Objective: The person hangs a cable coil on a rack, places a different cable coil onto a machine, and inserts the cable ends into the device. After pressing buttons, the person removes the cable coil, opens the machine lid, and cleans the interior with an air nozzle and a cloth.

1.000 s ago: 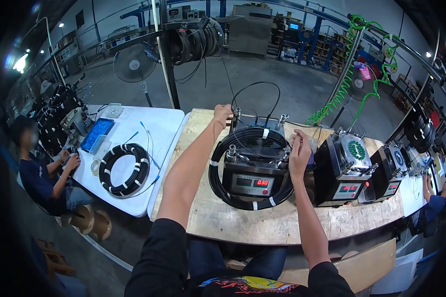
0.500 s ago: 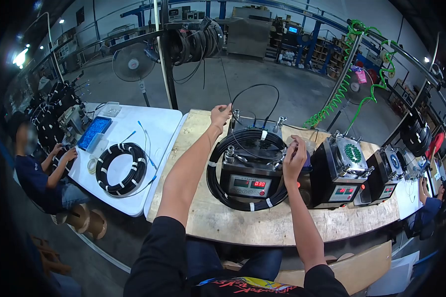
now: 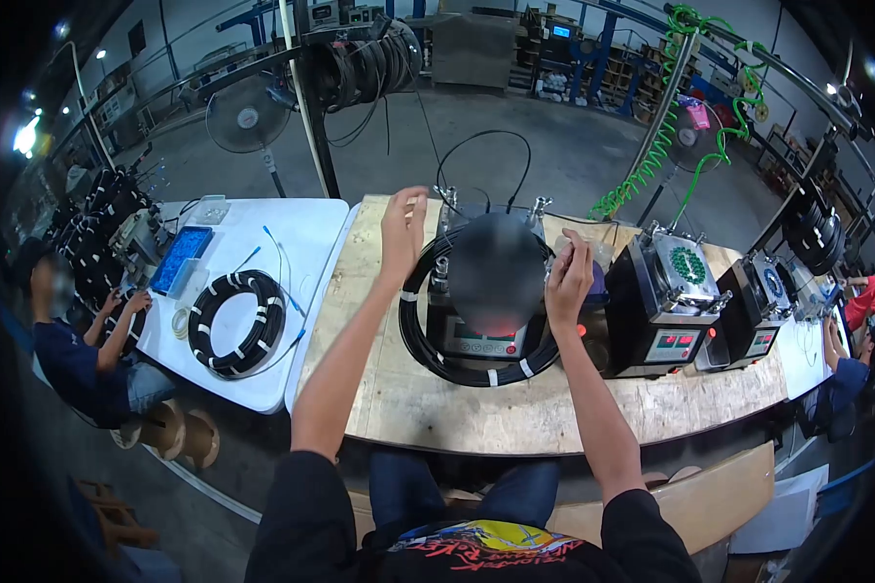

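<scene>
In a workshop, at a plywood tabletop [image 3: 428,408], a person works over a black test box [image 3: 486,335] ringed by a black cable coil [image 3: 418,340]. The left hand [image 3: 403,228], fingers loosely open, hovers by the box's rear-left clamp [image 3: 447,199], holding nothing visible. The right hand [image 3: 569,277] pinches something small at the box's right edge. Judged: seating a cable end; the next move needs fine alignment.

A black test box with a digital display [image 3: 483,335] stands upright on the wooden bench, its top blurred; a black cable coil [image 3: 462,364] banded with white ties lies flat around it. A thin black wire [image 3: 476,146] arches above the box's rear posts.
</scene>
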A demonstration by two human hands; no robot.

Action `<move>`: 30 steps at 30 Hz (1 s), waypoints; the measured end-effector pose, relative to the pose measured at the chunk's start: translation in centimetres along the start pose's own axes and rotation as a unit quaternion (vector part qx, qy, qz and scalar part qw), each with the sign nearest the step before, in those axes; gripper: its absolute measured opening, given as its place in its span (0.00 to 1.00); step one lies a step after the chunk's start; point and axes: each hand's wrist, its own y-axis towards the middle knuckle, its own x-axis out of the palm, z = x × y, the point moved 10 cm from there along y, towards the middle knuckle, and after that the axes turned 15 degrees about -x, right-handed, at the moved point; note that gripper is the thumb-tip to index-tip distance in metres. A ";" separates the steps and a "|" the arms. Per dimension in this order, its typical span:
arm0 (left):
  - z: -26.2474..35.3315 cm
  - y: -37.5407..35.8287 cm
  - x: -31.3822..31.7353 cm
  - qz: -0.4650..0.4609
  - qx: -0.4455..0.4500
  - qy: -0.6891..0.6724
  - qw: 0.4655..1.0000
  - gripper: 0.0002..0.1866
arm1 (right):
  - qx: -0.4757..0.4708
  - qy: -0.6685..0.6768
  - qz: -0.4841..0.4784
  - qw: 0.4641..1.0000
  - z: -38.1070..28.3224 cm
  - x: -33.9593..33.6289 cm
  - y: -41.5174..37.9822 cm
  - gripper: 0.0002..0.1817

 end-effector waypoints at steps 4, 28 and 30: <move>1.9 -10.9 0.8 -0.011 0.187 0.138 0.973 0.15 | 0.000 -0.011 0.003 1.000 -0.7 -1.0 -1.1 0.17; -1.3 -12.3 -1.2 0.151 0.199 0.182 0.951 0.07 | 0.022 0.063 -0.011 0.998 0.5 -1.5 -5.1 0.30; -2.1 -12.5 -1.2 0.150 0.202 0.182 0.950 0.09 | 0.021 0.060 -0.013 0.998 0.2 -1.4 -5.0 0.30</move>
